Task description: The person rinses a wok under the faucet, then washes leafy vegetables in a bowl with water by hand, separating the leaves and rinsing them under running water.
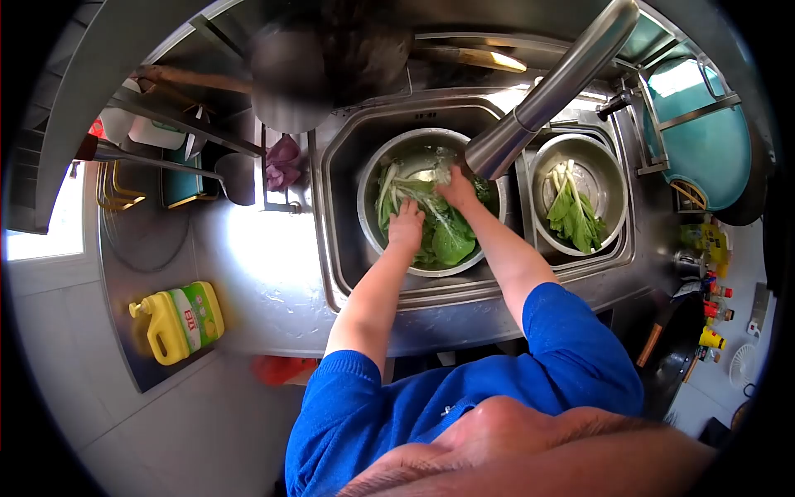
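Leafy greens (pixel 453 238) with pale stalks lie in a round metal basin (pixel 365 207) in the left sink bowl. My left hand (pixel 406 227) is inside the basin, its fingers bent over the stalks on the left side. Farther back, my right hand (pixel 458 192) is closed around the stalk end of the greens, just below the faucet (pixel 505 137). Water around the leaves catches the light. Some fingertips are hidden among the leaves.
A second metal basin (pixel 617 186) on the right holds more greens (pixel 575 217). A yellow jug (pixel 176 323) stands at the left. Purple cloth-like material (pixel 282 162) hangs behind the sink. Overhead are a rack, a knife (pixel 476 57) and a teal board (pixel 704 149).
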{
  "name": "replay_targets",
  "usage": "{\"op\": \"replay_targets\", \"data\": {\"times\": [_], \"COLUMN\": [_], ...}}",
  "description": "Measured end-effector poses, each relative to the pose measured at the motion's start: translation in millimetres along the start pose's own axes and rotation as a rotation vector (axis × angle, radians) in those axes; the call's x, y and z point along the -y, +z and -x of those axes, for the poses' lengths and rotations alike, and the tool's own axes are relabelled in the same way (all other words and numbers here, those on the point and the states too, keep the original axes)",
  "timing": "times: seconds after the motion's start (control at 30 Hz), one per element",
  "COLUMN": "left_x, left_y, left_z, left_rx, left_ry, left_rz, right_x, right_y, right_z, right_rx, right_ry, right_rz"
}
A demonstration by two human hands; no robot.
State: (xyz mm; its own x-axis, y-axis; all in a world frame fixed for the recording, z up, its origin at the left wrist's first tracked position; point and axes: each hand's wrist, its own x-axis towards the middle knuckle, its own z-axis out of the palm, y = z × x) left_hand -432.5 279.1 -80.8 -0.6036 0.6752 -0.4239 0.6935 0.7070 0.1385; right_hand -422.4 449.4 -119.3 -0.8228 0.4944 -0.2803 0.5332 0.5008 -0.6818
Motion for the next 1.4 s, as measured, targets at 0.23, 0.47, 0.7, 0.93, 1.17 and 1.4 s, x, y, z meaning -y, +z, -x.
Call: {"op": "replay_targets", "data": {"times": [0.23,0.47,0.7,0.93,1.17,1.4], "left_x": [31,37,6,30,33,39], "left_y": [5,14,-12,10,28,30], "left_z": [10,10,2,-9,-10,-9], "left_rx": [0.079,0.08,0.165,0.095,0.06,0.097], "left_ry": [-0.052,-0.06,-0.091,-0.129,-0.064,-0.02], "left_rz": [0.072,0.124,0.074,0.164,0.131,0.104], "right_x": [-12,-31,-5,2,10,-7], "right_y": [-10,-7,-49,-34,-2,-10], "right_z": [-8,-14,9,22,31,-15], "right_rx": [0.216,0.401,0.373,0.685,0.44,0.293], "right_ry": [0.083,-0.066,-0.015,-0.365,-0.222,-0.253], "right_rz": [-0.016,-0.35,-0.534,0.548,0.23,0.137]}}
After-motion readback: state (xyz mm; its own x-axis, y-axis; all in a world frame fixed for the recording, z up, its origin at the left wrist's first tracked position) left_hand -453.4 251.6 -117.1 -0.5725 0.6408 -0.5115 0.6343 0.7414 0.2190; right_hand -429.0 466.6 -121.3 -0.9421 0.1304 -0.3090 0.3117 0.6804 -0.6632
